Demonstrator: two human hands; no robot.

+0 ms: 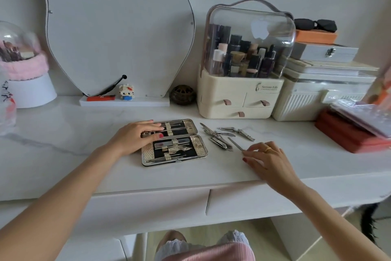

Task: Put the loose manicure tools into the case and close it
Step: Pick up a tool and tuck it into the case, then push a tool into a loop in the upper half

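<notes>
- Nearest the viewer, the right hand [267, 158] lies on the white surface [63, 150] to the right of the case, fingers [250, 150] bent and drawn close together at the near end of a thin metal file [235, 144]. The fingertips touch that end or sit just beside it (a firm pinch cannot be made out), so I judge the grip to be forming, not closed.
- The file's long axis runs from the fingertips away to the far left, slanting toward the other loose tools. The right hand is plainly the nearer one to it; the left is on the other side of the case.
- Just left of the file lies a nail clipper [220, 143], and beyond it small scissors [211, 131] with a second, longer clipper [239, 132] to their right. All are loose on the surface, close together, some overlapping.
- The case [174, 142] lies open and flat, left of the loose tools, its hinge running left to right between a near half and a far half. Both halves hold strapped-in tools.
- The left hand [137, 136] rests on the left edge of the case across the hinge, fingers straight and spread, pressing down and gripping nothing (probably steadying it).
- The coming move looks to be a lift of the file, then a short carry left to a free strap.
</notes>
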